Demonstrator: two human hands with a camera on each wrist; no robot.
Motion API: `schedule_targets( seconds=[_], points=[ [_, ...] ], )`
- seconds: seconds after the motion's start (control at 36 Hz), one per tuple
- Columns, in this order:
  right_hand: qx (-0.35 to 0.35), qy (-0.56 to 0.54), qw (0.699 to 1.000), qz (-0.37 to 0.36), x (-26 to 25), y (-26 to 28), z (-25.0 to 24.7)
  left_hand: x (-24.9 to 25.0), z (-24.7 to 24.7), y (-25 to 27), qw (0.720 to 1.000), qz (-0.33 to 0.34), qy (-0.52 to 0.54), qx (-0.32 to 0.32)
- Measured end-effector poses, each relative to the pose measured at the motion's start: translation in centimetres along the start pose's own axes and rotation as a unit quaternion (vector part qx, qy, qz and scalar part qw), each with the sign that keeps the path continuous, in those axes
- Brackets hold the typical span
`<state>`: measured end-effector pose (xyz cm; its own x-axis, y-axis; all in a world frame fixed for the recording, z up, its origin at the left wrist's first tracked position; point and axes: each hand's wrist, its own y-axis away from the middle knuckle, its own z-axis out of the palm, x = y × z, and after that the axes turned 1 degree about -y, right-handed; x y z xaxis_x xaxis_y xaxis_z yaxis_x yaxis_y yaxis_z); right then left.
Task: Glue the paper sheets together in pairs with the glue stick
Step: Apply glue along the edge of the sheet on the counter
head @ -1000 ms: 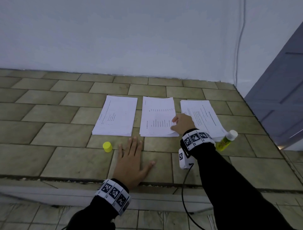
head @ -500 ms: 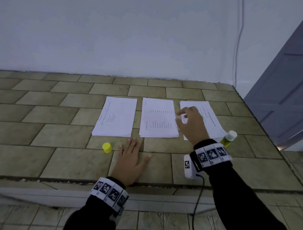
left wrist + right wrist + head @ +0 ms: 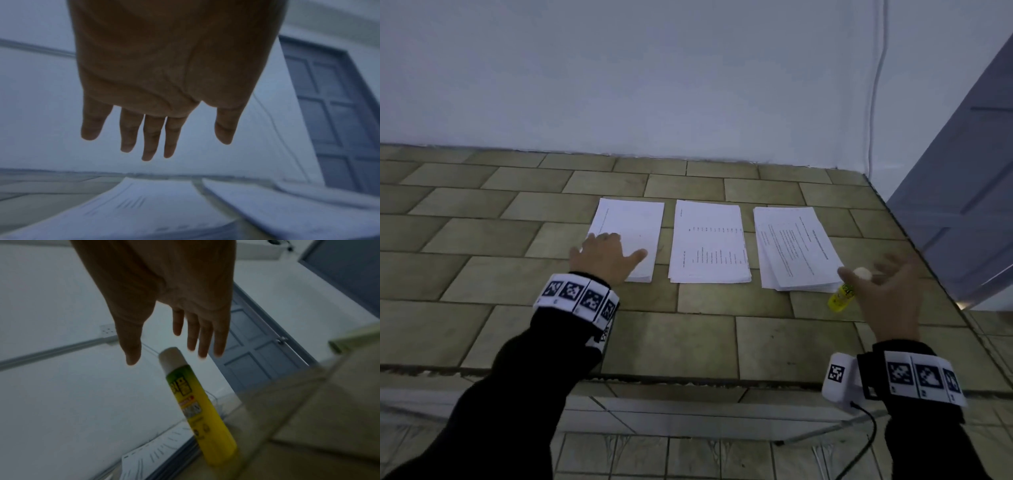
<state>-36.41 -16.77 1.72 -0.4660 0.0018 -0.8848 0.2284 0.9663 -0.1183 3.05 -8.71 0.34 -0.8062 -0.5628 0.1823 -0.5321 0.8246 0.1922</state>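
Observation:
Three stacks of white printed paper lie side by side on the tiled counter: the left stack (image 3: 633,226), the middle stack (image 3: 709,243) and the right stack (image 3: 794,246). My left hand (image 3: 619,245) hovers flat over the near left corner of the left stack (image 3: 127,209), its fingers straight and holding nothing. A yellow glue stick (image 3: 841,297) with its white tip bare lies by the right stack's near right corner. Just above the glue stick (image 3: 203,410), my right hand (image 3: 869,270) is spread open and apart from it. The yellow cap is hidden.
The tiled counter (image 3: 482,240) ends at a white wall behind and at a front edge (image 3: 688,377) near me. Its right edge runs beside a grey-blue door (image 3: 962,171). A thin cable (image 3: 875,85) hangs down the wall.
My left hand left the tile in front and moved forward over the left stack. My right hand left the middle stack and swung right to above the glue stick.

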Motion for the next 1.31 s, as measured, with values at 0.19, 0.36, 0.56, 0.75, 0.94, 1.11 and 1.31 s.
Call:
schedule_targets(
  seconds=[0.19,0.36,0.56,0.75,0.94,1.11,1.31],
  points=[
    [-0.067,0.106,0.992,-0.01,2.1,0.2,0.4,0.0,1.6,-1.6,0.995,-0.004,-0.081,-0.05],
    [-0.074,0.135,0.988,-0.026,2.7,-0.1,0.8,0.2,1.8,-1.2,0.995,0.011,-0.094,-0.023],
    [-0.086,0.105,0.991,-0.015,3.4,-0.1,1.0,-0.6,1.2,-1.3,0.999,0.014,-0.028,0.013],
    [-0.087,0.093,0.992,-0.023,3.4,0.0,1.0,-1.0,-2.1,0.2,0.985,0.015,0.103,0.137],
    [-0.099,0.088,0.99,-0.041,3.0,0.5,1.1,1.3,-4.0,4.3,0.94,0.183,0.222,0.184],
    [-0.14,0.069,0.986,-0.066,3.1,0.8,1.4,3.1,-0.8,6.7,0.92,0.342,0.193,-0.004],
    [-0.173,0.036,0.982,-0.064,3.2,1.2,1.4,2.9,3.4,8.4,0.907,0.397,0.059,-0.125]
  ],
)
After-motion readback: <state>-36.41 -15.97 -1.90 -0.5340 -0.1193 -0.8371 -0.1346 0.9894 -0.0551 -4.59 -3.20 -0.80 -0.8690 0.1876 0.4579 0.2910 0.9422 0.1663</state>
